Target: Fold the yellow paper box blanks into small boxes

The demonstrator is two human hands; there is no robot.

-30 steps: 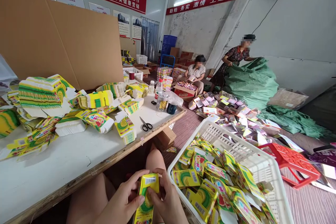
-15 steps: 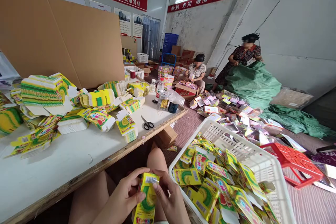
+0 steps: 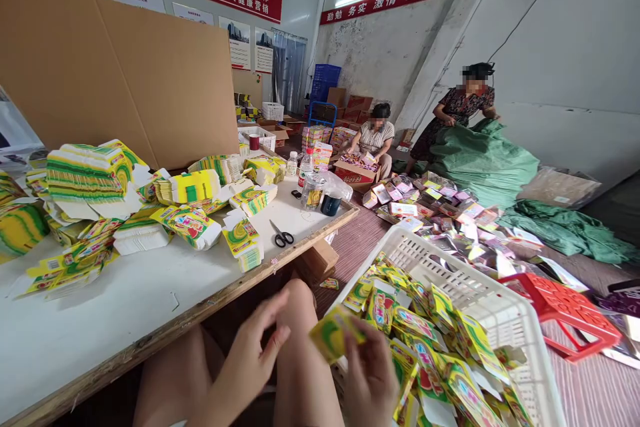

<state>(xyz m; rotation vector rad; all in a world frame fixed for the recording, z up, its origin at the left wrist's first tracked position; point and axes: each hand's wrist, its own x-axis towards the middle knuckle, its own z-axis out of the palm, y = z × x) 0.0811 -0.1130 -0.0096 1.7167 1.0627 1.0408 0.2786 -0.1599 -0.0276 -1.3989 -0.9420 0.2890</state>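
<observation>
My right hand (image 3: 373,367) grips a small yellow-green printed carton (image 3: 334,335), blurred by motion, at the near left rim of a white plastic basket (image 3: 537,340). Similar yellow cartons (image 3: 415,320) lie heaped in that basket. Over my knees, my left hand (image 3: 257,343) is held with thumb and fingers apart and nothing between them. To the left, on the white table (image 3: 125,307), sit stacks of flat folded cartons (image 3: 87,177) and a smaller stack (image 3: 243,240) near the edge.
Black-handled scissors (image 3: 281,233) lie by the table edge, with a dark mug (image 3: 331,203) and a clear jar (image 3: 313,192) beyond. A red plastic stool (image 3: 563,313) is right of the basket. Two people work behind, one holding a green sack (image 3: 485,160).
The carton has gone from between both hands to my right hand alone, moving right toward the basket. My left hand has let go and its fingers have spread.
</observation>
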